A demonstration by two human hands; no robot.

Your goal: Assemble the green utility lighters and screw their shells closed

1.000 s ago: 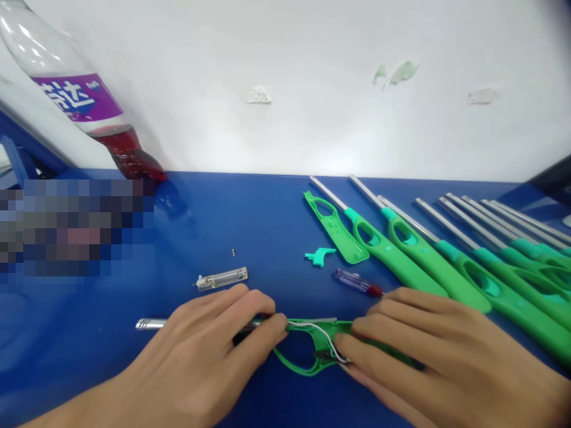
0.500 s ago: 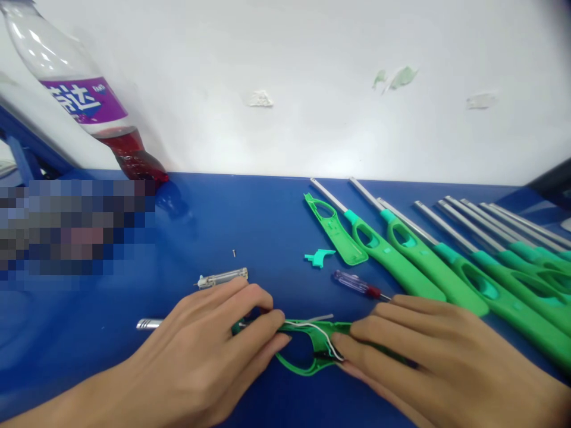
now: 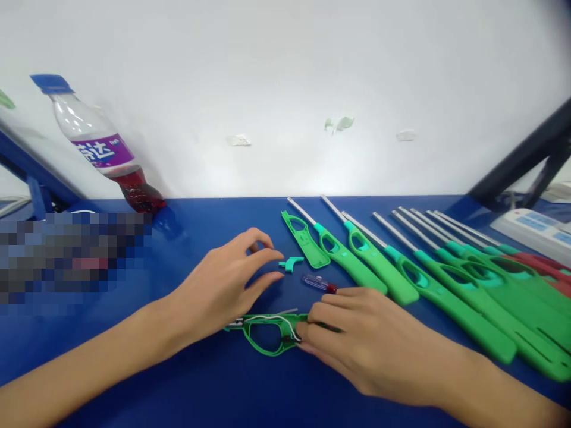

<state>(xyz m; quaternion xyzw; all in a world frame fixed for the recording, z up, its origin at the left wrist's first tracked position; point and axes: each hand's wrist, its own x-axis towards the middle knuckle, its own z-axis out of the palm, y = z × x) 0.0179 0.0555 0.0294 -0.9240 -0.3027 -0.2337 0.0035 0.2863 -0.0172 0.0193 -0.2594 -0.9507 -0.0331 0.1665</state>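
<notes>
My right hand (image 3: 352,339) is closed on the right end of an opened green lighter handle shell (image 3: 264,351), which lies on the blue table. A thin white wire (image 3: 285,321) runs along the shell, and a narrow clear tube sticks up beside it. My left hand (image 3: 232,270) hovers above the shell's left end with thumb and fingers apart, its fingertips next to a teal trigger piece (image 3: 292,264). Behind my right hand lies a small screwdriver (image 3: 317,283) with a clear purple and red handle. My left hand and wrist hide the area where the small metal-and-clear part lay.
A green half shell (image 3: 307,246) lies beyond the trigger. Several green lighters (image 3: 357,267) with metal tubes lie in a row on the right, with red ones (image 3: 542,264) behind. A drink bottle (image 3: 111,154) stands back left; a white power strip (image 3: 535,232) lies far right.
My left hand has let go of the shell and moved up and right to the trigger piece, fingers parting. My right hand stays on the shell. The view has shifted, showing more on the right.
</notes>
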